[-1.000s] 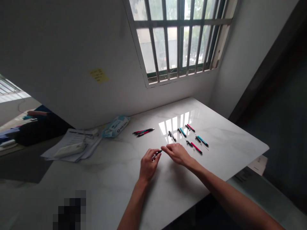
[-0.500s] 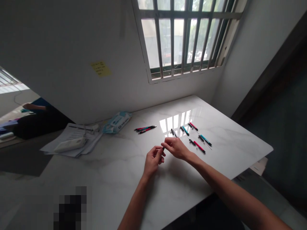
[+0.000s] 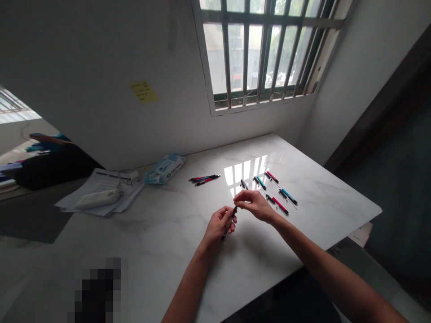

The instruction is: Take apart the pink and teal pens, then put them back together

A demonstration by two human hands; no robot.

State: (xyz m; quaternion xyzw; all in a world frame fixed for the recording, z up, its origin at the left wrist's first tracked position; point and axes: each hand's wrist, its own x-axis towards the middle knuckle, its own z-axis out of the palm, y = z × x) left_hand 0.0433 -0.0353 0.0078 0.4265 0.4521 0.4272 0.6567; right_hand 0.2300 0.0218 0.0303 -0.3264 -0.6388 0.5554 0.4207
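While pen (image 3: 229,224) slants, pinched in left hand (image 3: 217,225) | right hand (image 3: 256,205) by upper end, grip unclear

Left fingers (image 3: 225,218) hold a tilted dark pen (image 3: 229,224).

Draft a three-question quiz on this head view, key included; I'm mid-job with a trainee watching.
1. Which hand holds the dark pen?

2. Which thing lies right beside the blue-and-white packet?
A) the papers
B) the window
C) the table's right corner

3. True or false: every one of the pen parts near the right hand is black.

Key
1. The left hand.
2. A.
3. False: a red barrel and a teal barrel show among them.
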